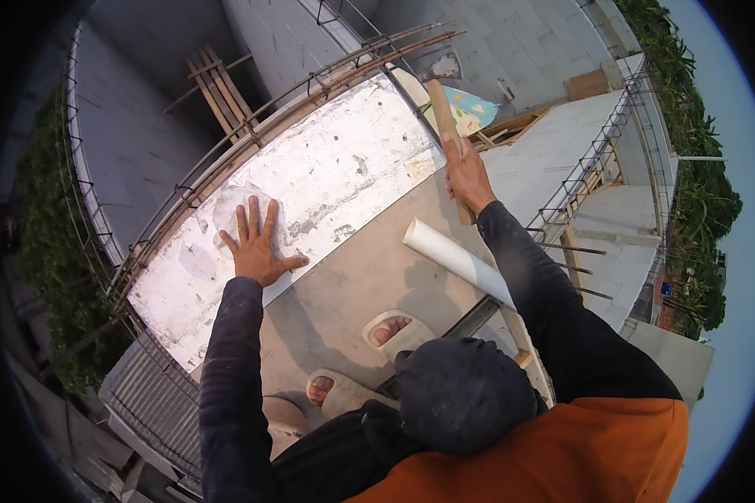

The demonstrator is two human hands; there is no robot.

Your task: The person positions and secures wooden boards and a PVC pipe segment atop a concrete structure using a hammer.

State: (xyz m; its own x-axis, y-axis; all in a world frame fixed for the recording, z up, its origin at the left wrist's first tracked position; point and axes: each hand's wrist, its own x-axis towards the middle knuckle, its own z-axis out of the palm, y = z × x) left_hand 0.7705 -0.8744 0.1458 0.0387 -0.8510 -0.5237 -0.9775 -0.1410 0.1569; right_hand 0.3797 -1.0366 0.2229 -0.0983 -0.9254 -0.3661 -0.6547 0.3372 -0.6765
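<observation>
My left hand (260, 243) lies flat on a white, stained panel (344, 159), its fingers spread. My right hand (468, 172) is wrapped round a wooden slat (441, 109) at the panel's right end. The slat stretches past the hand at both ends. On the grey-brown surface below, a white pipe (457, 260) lies at a slant near my right forearm, apart from the hand. The pipe's lower right end is hidden behind that forearm.
Steel reinforcing bars (310, 84) run along the panel's far edge, with a deep drop beyond. Several wooden planks (220, 92) stand down there. A patterned sheet (470, 109) lies past the slat. More bars (575, 268) jut out at right. My sandalled feet stand on the grey-brown surface (310, 310).
</observation>
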